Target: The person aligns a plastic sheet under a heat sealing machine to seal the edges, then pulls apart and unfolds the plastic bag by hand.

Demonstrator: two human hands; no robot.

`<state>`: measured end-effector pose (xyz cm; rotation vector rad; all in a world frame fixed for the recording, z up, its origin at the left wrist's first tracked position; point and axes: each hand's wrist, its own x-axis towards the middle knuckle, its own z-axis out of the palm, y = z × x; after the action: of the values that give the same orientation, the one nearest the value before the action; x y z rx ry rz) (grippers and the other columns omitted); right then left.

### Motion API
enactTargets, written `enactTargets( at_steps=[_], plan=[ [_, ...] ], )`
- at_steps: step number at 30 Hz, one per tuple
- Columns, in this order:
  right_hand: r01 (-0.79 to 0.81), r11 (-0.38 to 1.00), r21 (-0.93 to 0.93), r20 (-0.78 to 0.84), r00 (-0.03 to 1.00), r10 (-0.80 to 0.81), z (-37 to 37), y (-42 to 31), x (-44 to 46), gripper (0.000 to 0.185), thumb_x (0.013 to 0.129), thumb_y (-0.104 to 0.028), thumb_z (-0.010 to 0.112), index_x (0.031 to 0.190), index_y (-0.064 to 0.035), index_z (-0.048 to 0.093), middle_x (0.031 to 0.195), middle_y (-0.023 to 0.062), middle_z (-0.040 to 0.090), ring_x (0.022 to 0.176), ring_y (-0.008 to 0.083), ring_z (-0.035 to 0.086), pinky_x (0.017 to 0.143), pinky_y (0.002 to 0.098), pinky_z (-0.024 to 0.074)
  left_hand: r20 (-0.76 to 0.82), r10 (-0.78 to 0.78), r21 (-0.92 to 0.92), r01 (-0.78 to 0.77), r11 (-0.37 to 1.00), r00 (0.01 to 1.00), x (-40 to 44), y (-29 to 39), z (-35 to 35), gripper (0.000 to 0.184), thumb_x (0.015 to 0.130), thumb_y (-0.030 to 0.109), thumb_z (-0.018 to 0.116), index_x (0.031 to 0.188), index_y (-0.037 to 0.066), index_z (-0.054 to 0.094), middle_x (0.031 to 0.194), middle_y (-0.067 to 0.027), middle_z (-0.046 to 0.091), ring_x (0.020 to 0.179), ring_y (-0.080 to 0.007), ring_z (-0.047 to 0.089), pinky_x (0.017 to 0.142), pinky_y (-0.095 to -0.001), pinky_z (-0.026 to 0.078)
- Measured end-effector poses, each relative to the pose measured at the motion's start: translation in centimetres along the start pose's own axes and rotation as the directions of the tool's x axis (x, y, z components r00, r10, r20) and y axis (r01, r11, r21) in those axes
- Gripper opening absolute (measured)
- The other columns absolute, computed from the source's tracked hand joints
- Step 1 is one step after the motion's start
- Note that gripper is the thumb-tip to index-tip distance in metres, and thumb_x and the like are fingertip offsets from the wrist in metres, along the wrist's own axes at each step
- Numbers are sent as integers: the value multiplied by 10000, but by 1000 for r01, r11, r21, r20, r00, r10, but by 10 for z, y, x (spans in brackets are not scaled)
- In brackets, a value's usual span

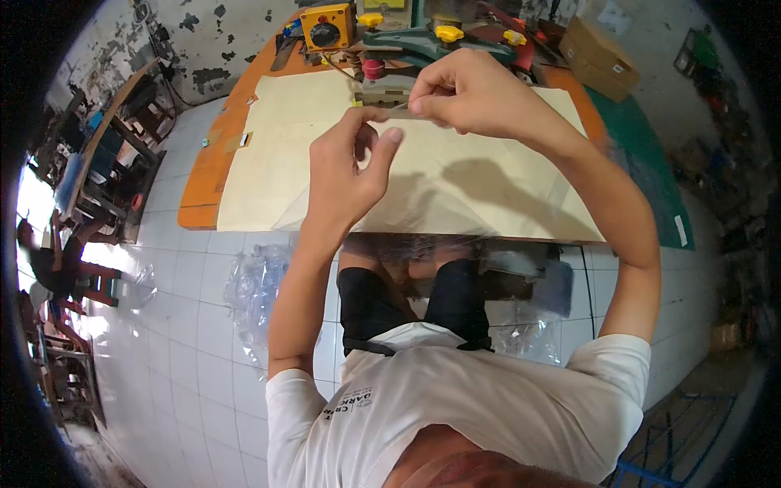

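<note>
You are apparently working an edge of the clear film (pixel 443 213), which is draping near the worktop's (pixel 203 213) front edge. Your right hand (pixel 468 93) is pinching it between closed fingers; your left hand (pixel 346 159) is curling alongside, its closure undeterminable. The next move is seemingly calling for matched grips.

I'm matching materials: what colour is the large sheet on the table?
The sheet is pale cream-yellow, seen best in the head view.

Close head-height view, steeply downward.
</note>
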<state>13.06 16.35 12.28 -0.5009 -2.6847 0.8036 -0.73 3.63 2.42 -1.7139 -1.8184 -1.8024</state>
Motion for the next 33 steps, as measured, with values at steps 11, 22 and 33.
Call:
enactTargets(
  at_steps=[11, 22, 33],
  plan=[
    [-28, 994, 105, 178, 984, 9, -1, 27, 11, 193, 843, -207, 673, 830, -15, 699, 634, 7, 598, 555, 74, 540, 481, 236, 433, -27, 353, -55, -354, 933, 935, 6, -12, 1, 362, 688, 47, 628, 1035, 13, 528, 853, -97, 574, 806, -207, 568, 805, -339, 461],
    [-56, 997, 56, 116, 992, 49, 2, 24, 16, 169, 819, -164, 658, 799, 0, 690, 614, 23, 595, 518, 83, 526, 472, 249, 428, 800, 435, 238, -885, 401, 412, 1, 9, -11, 182, 796, 205, 621, 936, 93, 646, 757, -19, 618, 735, -189, 641, 971, -418, 411],
    [105, 993, -55, 52, 993, -102, 14, 20, 34, 170, 810, -154, 669, 836, 13, 690, 625, 46, 617, 535, 106, 540, 507, 291, 426, 931, 310, 32, -889, 456, 193, -75, 40, 21, 80, 760, 173, 618, 780, 196, 693, 679, 35, 653, 718, -148, 645, 918, -351, 379]
  ],
)
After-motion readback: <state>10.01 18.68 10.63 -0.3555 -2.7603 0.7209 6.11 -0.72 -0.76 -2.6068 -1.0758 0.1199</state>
